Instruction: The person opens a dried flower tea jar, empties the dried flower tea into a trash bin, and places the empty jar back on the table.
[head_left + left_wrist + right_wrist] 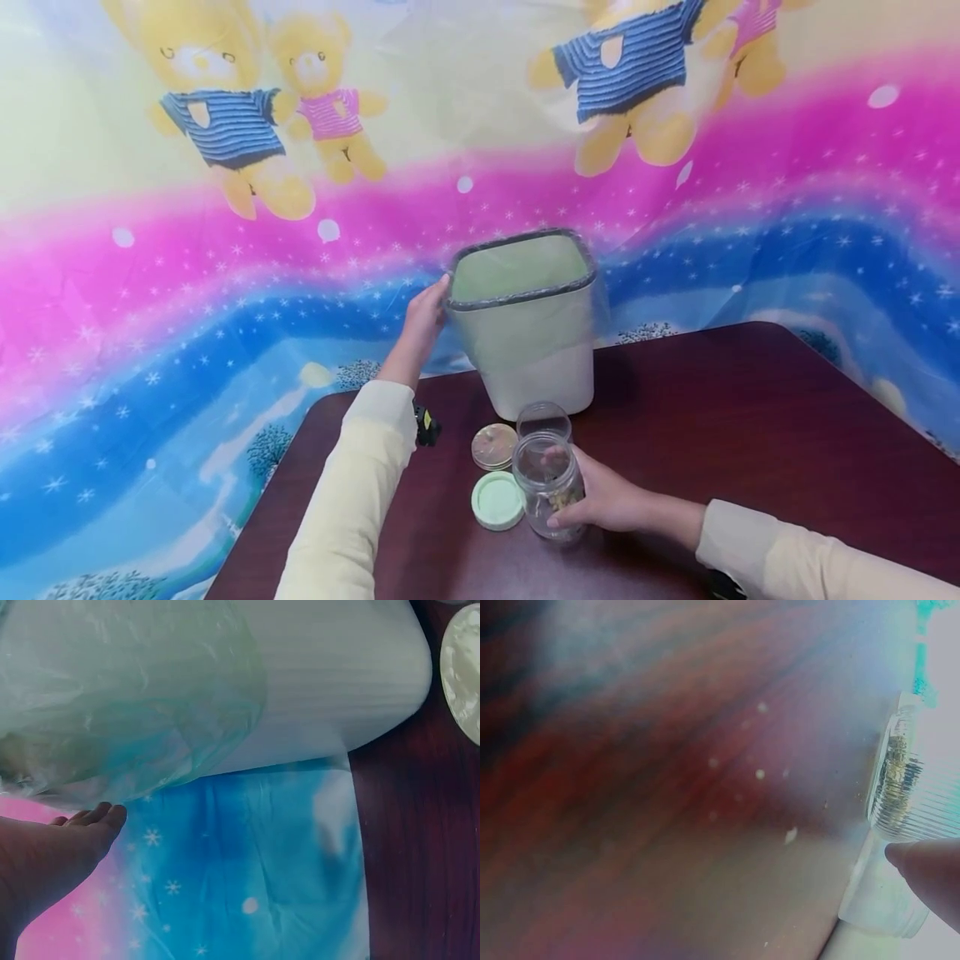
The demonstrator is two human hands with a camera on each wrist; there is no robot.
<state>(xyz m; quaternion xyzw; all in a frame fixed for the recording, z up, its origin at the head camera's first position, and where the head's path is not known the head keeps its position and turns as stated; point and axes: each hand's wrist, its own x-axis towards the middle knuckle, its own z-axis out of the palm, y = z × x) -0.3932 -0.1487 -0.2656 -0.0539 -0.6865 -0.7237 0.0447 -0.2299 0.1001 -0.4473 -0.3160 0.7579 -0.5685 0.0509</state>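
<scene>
A white trash bin [543,367] with a dark rim and a thin see-through bag over it stands at the back of the table. Against its left side, near the rim, my left hand [427,315] rests. In the left wrist view the left hand [64,851] has its fingers extended at the bag's surface. My right hand [603,496] grips a clear jar [542,500] at its side, thumb in front; something yellowish shows inside. The right wrist view catches only a fingertip by the ribbed jar [900,791]. Behind it sits a second clear jar [543,417], partly hidden.
To the left of the jars lie a pale green lid [498,500] and a gold-toned round lid [494,446]. The dark reddish table [720,417] ends at the back against a cloth backdrop [420,200] printed with bears.
</scene>
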